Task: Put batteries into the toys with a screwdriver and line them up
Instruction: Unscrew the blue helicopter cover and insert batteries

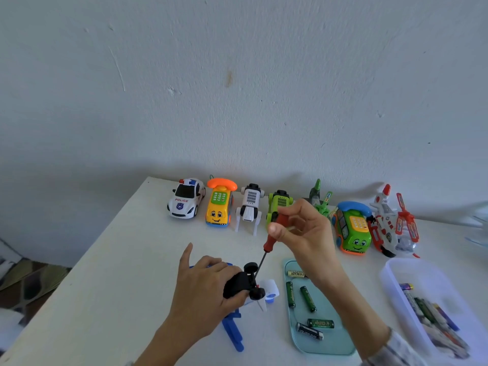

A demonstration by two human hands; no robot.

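My left hand [206,283] grips an upturned blue and white toy [268,291] with a black underside and black wheels, low in the middle of the table. My right hand [303,233] holds the red handle of a screwdriver [269,241], whose thin shaft slants down to the toy's black underside. Several batteries [307,299] lie on a teal tray [340,342] to the right of the toy. A row of toys stands along the wall: police car [186,198], yellow phone bus [219,204], white robot dog [249,207], green robot dog [278,203], green phone car [352,227], red and white helicopter [393,223].
A clear plastic box [396,281] with more batteries sits at the right edge. A small green toy [320,199] stands behind my right hand. The white table [118,260] ends at its left edge, with a patterned floor below.
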